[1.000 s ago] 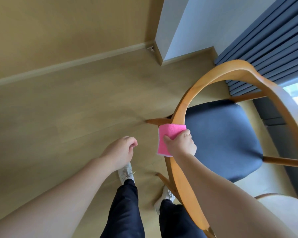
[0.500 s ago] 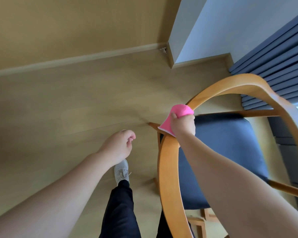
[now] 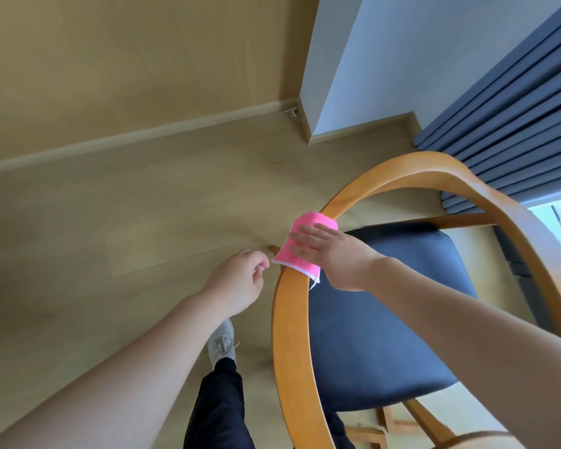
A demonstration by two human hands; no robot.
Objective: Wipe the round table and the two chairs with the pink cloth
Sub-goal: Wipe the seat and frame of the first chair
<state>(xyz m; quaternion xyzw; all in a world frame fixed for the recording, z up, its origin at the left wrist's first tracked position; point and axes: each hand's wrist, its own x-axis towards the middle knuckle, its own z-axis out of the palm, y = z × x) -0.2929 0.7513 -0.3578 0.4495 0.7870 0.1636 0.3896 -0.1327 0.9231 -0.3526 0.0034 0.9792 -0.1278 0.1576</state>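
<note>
- The fluffy pink cloth (image 3: 305,246) lies draped over the curved honey-coloured wooden rail (image 3: 290,319) of the chair with the dark blue padded seat (image 3: 386,319).
- The right hand (image 3: 332,251) presses it flat, fingers (image 3: 305,236) spread open rather than pinching.
- The left hand (image 3: 237,280) hangs free just beside the rail, loosely curled, empty.
- Best wrap the cloth round the rail and slide along its curve, reaching the underside too.
</note>
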